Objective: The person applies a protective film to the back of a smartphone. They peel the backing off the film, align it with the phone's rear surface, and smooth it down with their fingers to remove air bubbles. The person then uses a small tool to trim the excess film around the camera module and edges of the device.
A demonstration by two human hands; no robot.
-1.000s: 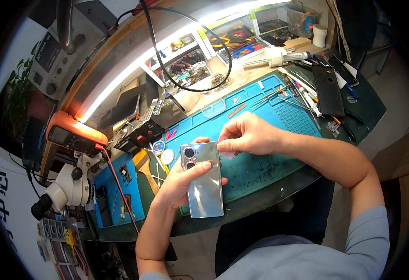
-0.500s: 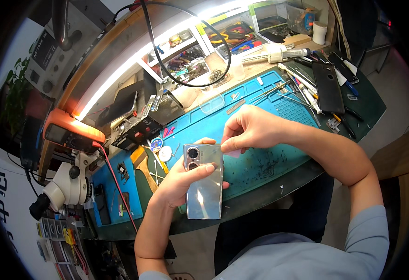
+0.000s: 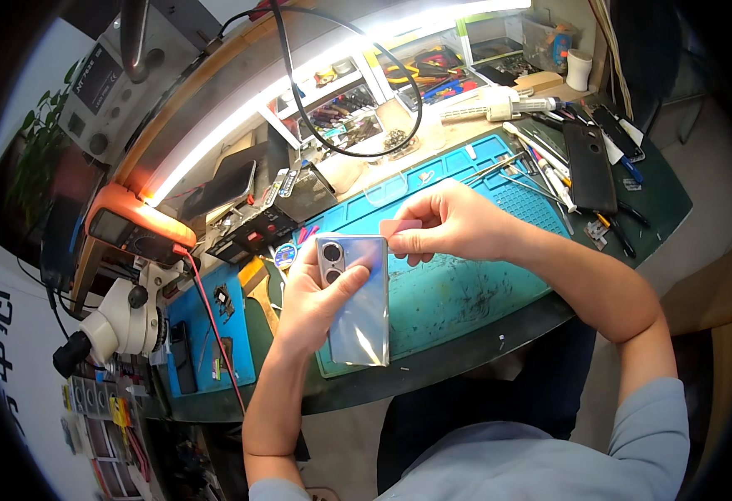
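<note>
A shiny silver-blue smartphone (image 3: 361, 321) is held upright with its back and round camera rings toward me. My left hand (image 3: 307, 301) is closed around its left side, the thumb lying across the back below the cameras. At the phone's upper right corner, my right hand (image 3: 433, 224) pinches a small thin pink piece (image 3: 398, 226), flat like a plastic pick. The pink piece sticks out past the fingertips, close to the phone's top right corner; whether it touches the edge I cannot tell. Beneath both hands lies a blue-green work mat (image 3: 466, 288).
An orange multimeter (image 3: 136, 225) and a white microscope (image 3: 120, 321) stand at the left. Tweezers and pens lie at the right by a black phone cover (image 3: 590, 167). Tool bins (image 3: 433, 71) line the back, and a black cable (image 3: 420, 108) loops above the bench.
The phone and my left hand have moved slightly up and left. My right hand has turned, so the pink piece now points left above the phone's corner instead of hanging below my fingers.
</note>
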